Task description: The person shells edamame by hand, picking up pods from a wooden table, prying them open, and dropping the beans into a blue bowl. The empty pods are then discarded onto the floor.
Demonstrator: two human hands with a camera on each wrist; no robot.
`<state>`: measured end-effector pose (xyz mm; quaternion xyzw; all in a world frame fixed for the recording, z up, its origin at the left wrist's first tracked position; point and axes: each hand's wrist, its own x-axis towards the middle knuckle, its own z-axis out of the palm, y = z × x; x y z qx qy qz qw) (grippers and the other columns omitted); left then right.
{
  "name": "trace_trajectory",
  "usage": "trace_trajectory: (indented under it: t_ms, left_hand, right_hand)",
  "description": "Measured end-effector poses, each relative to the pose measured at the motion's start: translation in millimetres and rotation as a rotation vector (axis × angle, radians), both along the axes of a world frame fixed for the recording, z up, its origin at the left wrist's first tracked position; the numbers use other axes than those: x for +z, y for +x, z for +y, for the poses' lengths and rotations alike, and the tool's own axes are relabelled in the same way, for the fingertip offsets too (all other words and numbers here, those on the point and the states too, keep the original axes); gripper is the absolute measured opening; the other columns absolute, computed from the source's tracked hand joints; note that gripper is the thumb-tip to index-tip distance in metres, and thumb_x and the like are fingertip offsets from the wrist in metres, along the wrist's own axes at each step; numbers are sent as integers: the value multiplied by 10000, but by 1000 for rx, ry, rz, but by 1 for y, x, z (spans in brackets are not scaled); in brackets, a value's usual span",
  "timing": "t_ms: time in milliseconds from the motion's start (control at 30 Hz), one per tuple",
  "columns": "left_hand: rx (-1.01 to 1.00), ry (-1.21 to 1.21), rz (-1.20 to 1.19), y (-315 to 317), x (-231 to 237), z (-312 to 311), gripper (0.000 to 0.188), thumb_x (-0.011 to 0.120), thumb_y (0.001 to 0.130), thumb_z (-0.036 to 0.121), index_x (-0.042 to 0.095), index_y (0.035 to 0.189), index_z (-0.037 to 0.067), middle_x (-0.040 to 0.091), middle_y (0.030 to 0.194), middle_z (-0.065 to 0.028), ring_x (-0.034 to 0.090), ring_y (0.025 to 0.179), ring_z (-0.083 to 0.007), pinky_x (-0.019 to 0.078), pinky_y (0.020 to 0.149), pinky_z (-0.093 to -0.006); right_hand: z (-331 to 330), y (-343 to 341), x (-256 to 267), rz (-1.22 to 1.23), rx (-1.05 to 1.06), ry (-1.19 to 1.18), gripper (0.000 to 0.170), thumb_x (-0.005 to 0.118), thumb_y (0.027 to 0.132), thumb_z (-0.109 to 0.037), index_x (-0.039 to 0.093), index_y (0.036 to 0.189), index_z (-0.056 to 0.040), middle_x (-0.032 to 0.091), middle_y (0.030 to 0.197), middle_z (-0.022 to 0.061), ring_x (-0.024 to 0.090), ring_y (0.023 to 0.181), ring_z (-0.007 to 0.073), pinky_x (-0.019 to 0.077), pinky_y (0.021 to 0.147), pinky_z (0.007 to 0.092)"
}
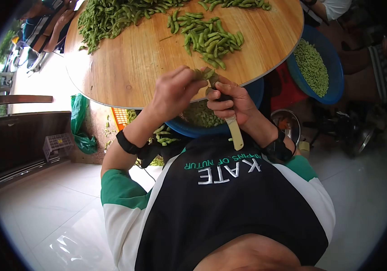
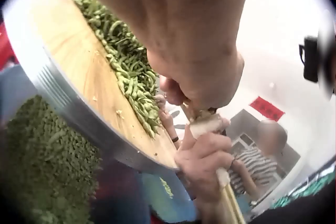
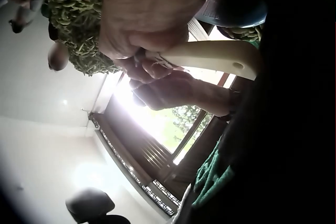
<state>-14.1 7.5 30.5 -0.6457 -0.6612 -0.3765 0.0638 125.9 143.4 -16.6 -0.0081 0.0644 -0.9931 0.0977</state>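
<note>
While the right hand (image 1: 232, 103) gripped a pale-handled tool (image 1: 235, 134), the left hand (image 1: 171, 92) pinched a green pod (image 1: 207, 73) near the edge of the round table (image 1: 125, 67), above a blue tub (image 1: 188, 130).

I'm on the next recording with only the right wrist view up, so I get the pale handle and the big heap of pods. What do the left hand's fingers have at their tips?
Observer: In the head view, the left hand pinches something green, apparently a pod, right beside the right hand.

Operator: Thanks, I couldn't make that out. Is anything standing past the table's right edge?

Observer: Yes, the head view shows a blue basin beyond that edge of the table, with pale green shelled beans in it.
</note>
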Motion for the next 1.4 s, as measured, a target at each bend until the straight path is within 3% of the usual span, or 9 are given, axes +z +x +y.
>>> trace_trajectory:
  t_ms: [67, 200, 433, 500, 733, 800, 933, 1333, 1400]
  left_hand:
    - [0, -53, -574, -2, -6, 0, 104, 689, 802, 14, 590, 797, -17, 603, 704, -44, 557, 576, -113, 451, 516, -264]
    - [1, -12, -1133, 3, -9, 7, 84, 655, 852, 58, 626, 806, -6, 583, 685, -17, 520, 575, -60, 404, 474, -221]
    - [-130, 24, -1718, 8, -14, 10, 163, 583, 923, 150, 617, 902, -8, 589, 706, -34, 495, 527, -68, 366, 442, -209]
    - [-291, -23, -1917, 6, -21, 8, 182, 531, 945, 138, 617, 978, -19, 576, 709, -35, 503, 539, -98, 400, 448, -212]
    - [51, -119, -1169, 14, -26, 2, 129, 555, 932, 112, 607, 926, -6, 597, 739, -36, 528, 559, -74, 416, 463, -207]
    - [171, -180, -1083, 23, -22, 1, 132, 595, 886, 114, 597, 847, -13, 593, 665, -8, 519, 547, -55, 417, 479, -220]
    - [231, -189, -1016, 28, -29, -1, 128, 599, 867, 95, 593, 827, -26, 573, 637, -9, 506, 557, -42, 410, 481, -225]
    - [132, -184, -887, 28, -35, -10, 93, 603, 842, 58, 617, 868, -30, 555, 624, -8, 477, 546, -39, 399, 479, -227]
    - [229, -218, -1149, 26, -24, -10, 81, 611, 840, 56, 614, 853, -24, 570, 642, -11, 494, 555, -42, 404, 484, -226]
  right_hand:
    - [0, -1, 4, 4, -19, 22, 329, 492, 960, -157, 485, 1290, -168, 534, 856, 19, 338, 543, 26, 289, 408, 137]
    - [-1, -2, 9, -17, -85, 60, 409, 472, 968, -166, 399, 1370, -184, 531, 823, 17, 350, 529, 34, 303, 401, 146]
    - [2, -2, 5, 28, -198, 252, 337, 503, 946, -122, 500, 1281, -83, 570, 840, 47, 365, 514, 43, 311, 404, 162]
    - [13, -2, -2, 58, -270, 659, 301, 492, 951, -115, 518, 1246, -56, 585, 818, 64, 405, 508, 51, 320, 400, 174]
    - [7, -1, 2, -89, -393, 914, 261, 584, 910, -102, 547, 1148, -4, 597, 816, 57, 474, 539, 76, 385, 459, 205]
    - [-6, -3, 2, -61, -978, 1609, 260, 632, 869, -62, 546, 1105, 6, 595, 834, 40, 539, 637, 105, 445, 568, 225]
    - [-11, -8, 5, 116, -1097, 1945, 233, 681, 781, -21, 554, 969, 27, 562, 825, 116, 585, 698, 214, 466, 611, 302]
    - [3, -3, 12, 106, -872, 1871, 223, 607, 721, 42, 541, 931, 4, 532, 783, 84, 514, 648, 164, 429, 596, 260]
    - [6, 1, 11, 108, -829, 1821, 214, 599, 721, 38, 538, 923, 1, 520, 769, 87, 508, 645, 175, 428, 598, 263]
